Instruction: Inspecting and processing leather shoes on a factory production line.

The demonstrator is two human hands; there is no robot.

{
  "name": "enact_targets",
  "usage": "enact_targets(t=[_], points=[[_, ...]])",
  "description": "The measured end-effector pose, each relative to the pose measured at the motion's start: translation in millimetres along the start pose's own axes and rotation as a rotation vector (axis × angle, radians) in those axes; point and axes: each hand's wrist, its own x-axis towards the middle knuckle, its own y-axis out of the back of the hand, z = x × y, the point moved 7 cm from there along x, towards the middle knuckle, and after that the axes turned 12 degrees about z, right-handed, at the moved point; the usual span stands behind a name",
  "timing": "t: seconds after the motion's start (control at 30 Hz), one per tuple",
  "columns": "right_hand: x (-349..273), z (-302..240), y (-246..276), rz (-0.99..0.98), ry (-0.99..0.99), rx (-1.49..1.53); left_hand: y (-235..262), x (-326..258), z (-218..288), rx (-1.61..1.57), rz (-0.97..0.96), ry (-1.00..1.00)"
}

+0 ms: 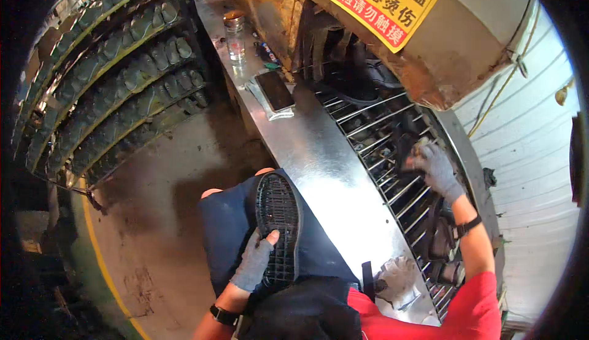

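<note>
On lap, black grid-treaded shoe sole (279,229)

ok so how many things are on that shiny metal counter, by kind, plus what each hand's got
Glass jars: 1
Phones on a cloth: 1
Crumpled cloths: 1
Shoes in the left hand: 1
Dark items gripped by the right hand on the wire rack: 1
Total: 5

A glass jar (234,33) with a gold lid stands on the shiny metal table (319,156). A dark phone (274,91) lies near it. Racks of shoe soles (116,76) fill the left side.
</note>
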Motion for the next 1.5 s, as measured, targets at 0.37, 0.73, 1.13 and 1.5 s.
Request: enact_targets(t=[0.37, 0.73, 1.13, 1.5], points=[[-91, 54, -96, 0.429, -1.239, 0.934, 4, -7, 1, 0.005, 0.022, -0.033], [-51, -143, -9, -0.021, -1.319, 1.968, 13, -23, 95, 0.112, 0.080, -0.720], [75, -307, 43, -0.263, -0.692, 1.850, -49, -46, 160, -0.620, -0.495, -0.442], [57, -291, 33, -0.192, -1.312, 1.998, -34, 77, 110, 1.199, 0.148, -1.295]])
